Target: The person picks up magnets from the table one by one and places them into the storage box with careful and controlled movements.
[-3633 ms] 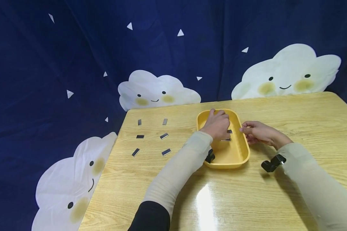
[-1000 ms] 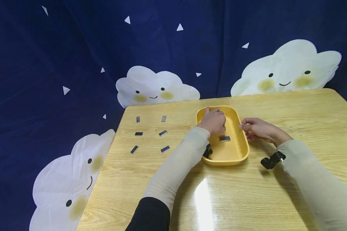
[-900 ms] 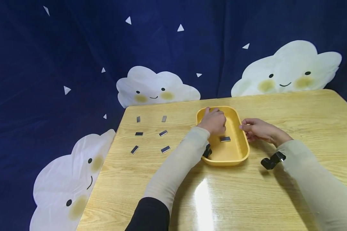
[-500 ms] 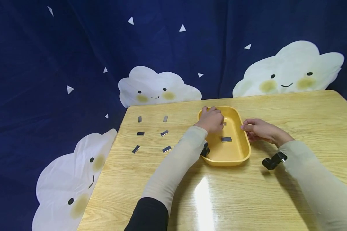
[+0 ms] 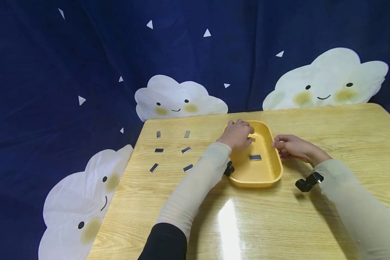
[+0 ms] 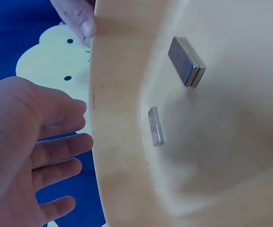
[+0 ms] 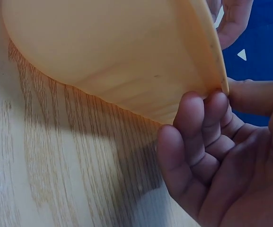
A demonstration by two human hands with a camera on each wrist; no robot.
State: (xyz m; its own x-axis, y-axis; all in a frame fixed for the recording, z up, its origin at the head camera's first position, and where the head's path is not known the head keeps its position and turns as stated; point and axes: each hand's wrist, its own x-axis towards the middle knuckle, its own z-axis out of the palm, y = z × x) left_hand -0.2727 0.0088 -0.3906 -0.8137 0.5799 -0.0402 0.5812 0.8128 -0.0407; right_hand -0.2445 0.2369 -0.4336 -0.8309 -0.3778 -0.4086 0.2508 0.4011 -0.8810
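Note:
A yellow plastic box [image 5: 258, 175] stands on the table. My left hand [image 5: 236, 135] is over its far left part, fingers loosely bent and apart; the left wrist view shows nothing between them. Inside the box lies a shiny rectangular metal block [image 6: 187, 62], which looks like two flat bars face to face. Closer to the far wall is a smaller-looking metal bar [image 6: 155, 126], partly beside my left hand in the head view. My right hand [image 5: 297, 148] pinches the box's right rim, thumb on one side and curled fingers [image 7: 189, 113] beneath the outside wall.
Several similar metal bars lie apart in two columns at the table's left, among them a far-left bar [image 5: 158, 134] and a near-right bar [image 5: 188, 168]. A dark blue curtain [image 5: 182, 43] with clouds hangs behind the wooden table [image 5: 263, 220].
My left hand has drawn left and its fingers have loosened, with a metal bar now showing beside it at the far part of the box. My right hand keeps its hold on the rim.

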